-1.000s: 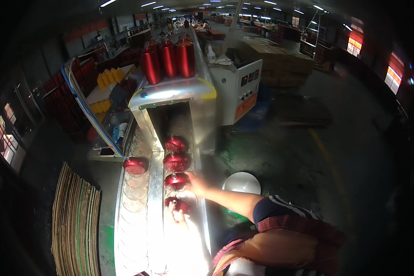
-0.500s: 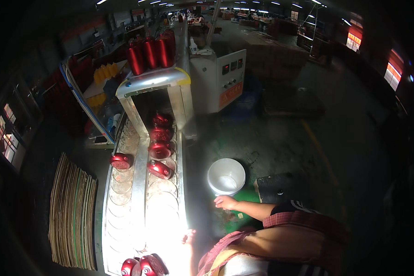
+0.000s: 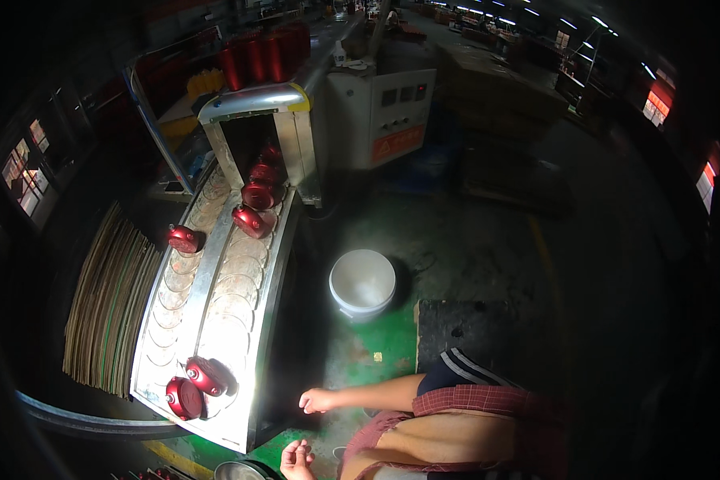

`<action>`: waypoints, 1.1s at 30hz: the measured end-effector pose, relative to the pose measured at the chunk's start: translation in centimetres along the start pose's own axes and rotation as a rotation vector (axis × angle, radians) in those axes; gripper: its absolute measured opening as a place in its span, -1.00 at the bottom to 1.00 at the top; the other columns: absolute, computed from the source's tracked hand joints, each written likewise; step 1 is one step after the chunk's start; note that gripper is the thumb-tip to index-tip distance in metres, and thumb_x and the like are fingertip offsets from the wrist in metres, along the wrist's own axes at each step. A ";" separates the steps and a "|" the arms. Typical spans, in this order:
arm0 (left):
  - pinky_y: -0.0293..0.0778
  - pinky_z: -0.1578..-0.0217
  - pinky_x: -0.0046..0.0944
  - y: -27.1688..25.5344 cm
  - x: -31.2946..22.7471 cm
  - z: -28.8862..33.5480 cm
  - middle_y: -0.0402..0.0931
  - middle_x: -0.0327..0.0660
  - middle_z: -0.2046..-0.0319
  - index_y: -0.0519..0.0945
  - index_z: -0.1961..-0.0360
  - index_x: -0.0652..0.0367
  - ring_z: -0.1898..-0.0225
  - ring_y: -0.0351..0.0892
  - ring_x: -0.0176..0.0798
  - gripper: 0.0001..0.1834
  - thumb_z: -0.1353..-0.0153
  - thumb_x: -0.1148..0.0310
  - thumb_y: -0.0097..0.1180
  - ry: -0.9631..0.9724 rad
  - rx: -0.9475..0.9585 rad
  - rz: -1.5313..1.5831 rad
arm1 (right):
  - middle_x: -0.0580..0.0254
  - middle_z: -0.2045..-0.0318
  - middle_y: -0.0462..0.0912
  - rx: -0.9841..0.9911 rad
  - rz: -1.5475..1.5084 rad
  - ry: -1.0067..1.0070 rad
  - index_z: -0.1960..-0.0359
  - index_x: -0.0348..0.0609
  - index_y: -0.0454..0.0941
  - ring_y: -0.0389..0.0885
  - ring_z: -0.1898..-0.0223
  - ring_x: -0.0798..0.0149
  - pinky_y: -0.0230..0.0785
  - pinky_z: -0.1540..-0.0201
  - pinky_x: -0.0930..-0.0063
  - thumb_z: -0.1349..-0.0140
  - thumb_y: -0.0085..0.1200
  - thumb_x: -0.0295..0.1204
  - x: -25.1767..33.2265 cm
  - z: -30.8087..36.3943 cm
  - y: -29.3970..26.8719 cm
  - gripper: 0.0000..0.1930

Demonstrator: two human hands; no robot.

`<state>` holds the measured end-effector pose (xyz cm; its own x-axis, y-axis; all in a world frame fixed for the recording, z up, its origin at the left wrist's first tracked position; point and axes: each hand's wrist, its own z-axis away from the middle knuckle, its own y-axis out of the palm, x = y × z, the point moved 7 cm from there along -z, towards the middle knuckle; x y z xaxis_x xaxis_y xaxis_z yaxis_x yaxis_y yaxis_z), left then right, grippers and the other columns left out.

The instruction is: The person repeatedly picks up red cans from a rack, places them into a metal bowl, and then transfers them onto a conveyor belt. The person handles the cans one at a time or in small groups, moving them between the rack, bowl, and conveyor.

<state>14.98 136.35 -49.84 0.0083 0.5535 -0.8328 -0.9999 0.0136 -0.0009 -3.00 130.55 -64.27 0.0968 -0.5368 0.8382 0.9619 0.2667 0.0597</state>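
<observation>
My right hand (image 3: 318,400) hangs with loosely bent fingers beside the near right side of a bright conveyor (image 3: 244,336), holding nothing I can see. Below it, my left hand (image 3: 298,459) is half curled, with fingers apart and nothing visible in it. Neither hand touches the conveyor. Closest to them on its near end rest two shiny red rounded metal containers (image 3: 206,376), each with a small silver fitting. Farther up, a line of similar red containers (image 3: 252,222) reaches into the dark opening of a metal hood (image 3: 256,98). One more red container (image 3: 185,238) sits alone on the left lane.
A white bucket (image 3: 362,280) stands on the floor right of the conveyor, near a dark board (image 3: 464,328). Stacked sheets (image 3: 112,300) lean at left. A control cabinet (image 3: 400,112) adjoins the hood, with red cylinders (image 3: 256,60) on top. A metal bowl (image 3: 240,470) shows at the bottom edge.
My view has shifted, so conveyor and bucket appear farther left and higher. My left hand has come off the glare beside the conveyor; my right hand sits lower, away from the bucket.
</observation>
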 end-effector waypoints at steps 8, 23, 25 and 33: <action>0.50 0.30 -0.40 -10.9 4.0 7.7 0.66 -0.15 0.16 0.56 0.04 0.24 0.26 0.59 -0.40 -0.80 -0.35 0.50 0.06 0.049 -0.200 0.121 | 0.21 0.30 0.72 -0.061 0.340 -0.182 0.16 -0.06 0.67 0.69 0.27 0.24 0.51 0.17 0.30 -0.03 0.29 -0.38 0.0 -0.7 11.2 -0.71; 0.41 0.30 -0.52 -49.9 23.6 27.7 0.67 -0.29 0.19 0.62 0.06 0.18 0.23 0.58 -0.52 -0.79 -0.30 0.43 0.11 0.195 -0.759 0.414 | 0.34 0.15 0.64 0.595 0.454 0.155 -0.03 -0.15 0.55 0.61 0.14 0.38 0.49 0.14 0.43 -0.36 0.09 -0.43 -2.7 2.0 51.7 -0.76; 0.37 0.30 -0.53 -55.7 25.3 31.3 0.66 -0.35 0.20 0.63 0.05 0.11 0.22 0.56 -0.54 -0.78 -0.30 0.42 0.12 0.239 -0.976 0.342 | 0.32 0.13 0.63 0.626 0.461 0.149 -0.05 -0.16 0.52 0.61 0.14 0.36 0.50 0.13 0.41 -0.36 0.09 -0.43 -1.5 1.9 56.3 -0.74; 0.25 -0.25 0.01 -70.8 32.2 42.4 0.36 0.03 -0.26 0.48 -0.21 -0.03 -0.28 0.33 -0.01 -0.45 -0.15 0.46 0.24 -0.162 -1.914 -0.332 | 0.15 0.00 0.58 0.900 0.714 -0.577 -0.15 -0.02 0.52 0.62 0.07 0.23 0.48 0.03 0.45 -0.22 0.18 -0.54 5.5 -0.6 80.7 -0.57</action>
<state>86.54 188.51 -53.10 0.0580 0.7808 -0.6221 0.3531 -0.5989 -0.7188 75.29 148.63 -55.13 0.1751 0.3101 0.9344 0.2110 0.9152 -0.3433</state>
